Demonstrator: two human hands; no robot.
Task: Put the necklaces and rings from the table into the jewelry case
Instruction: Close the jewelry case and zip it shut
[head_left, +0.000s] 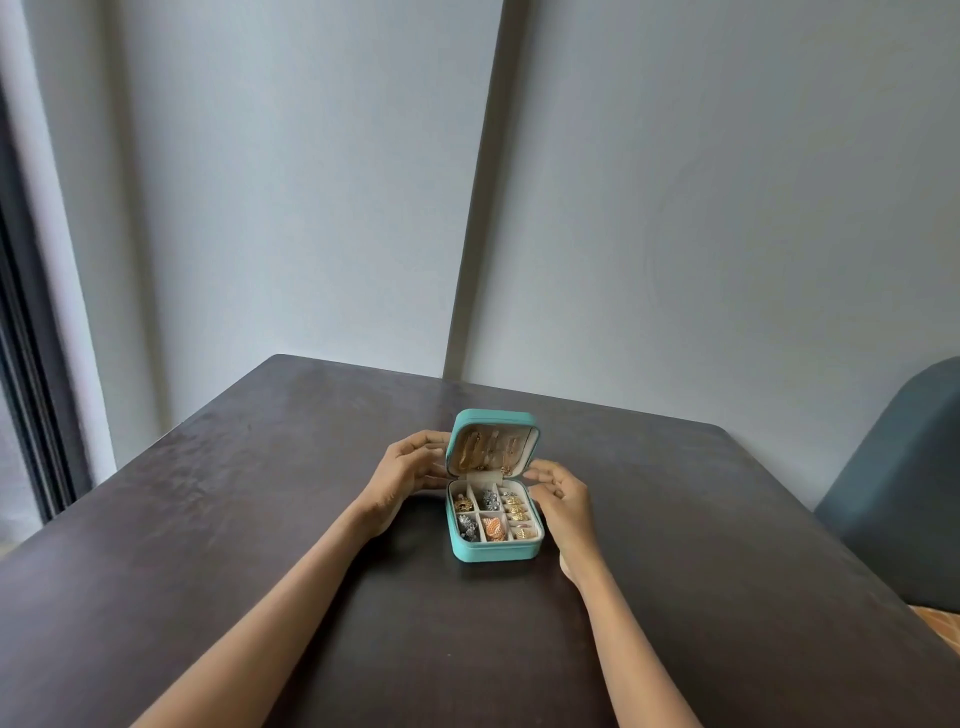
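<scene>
Two hands flank a small teal jewelry case (493, 552) that sits open near the middle of a dark counter (249, 519). Its lid (492, 415) stands nearly upright at the far side, and gold necklaces (488, 449) hang against the pale lining inside it. The tray below is split into small compartments holding gold and silver pieces, with gold rings (517, 512) tucked in the right-hand column. The left hand (408, 467) is just left of the raised lid, its fingers loosely curved with the tips at or touching the lid's left edge; whether they actually grip it cannot be told. The right hand (563, 501) hovers just beside the case's right side, level with the hinge, fingers loosely curled and holding nothing, close to the case but apparently not touching it. Both forearms reach in from the near edge of the counter. A grey wall rises behind, and a blue-grey chair (904, 483) stands at the far right.
</scene>
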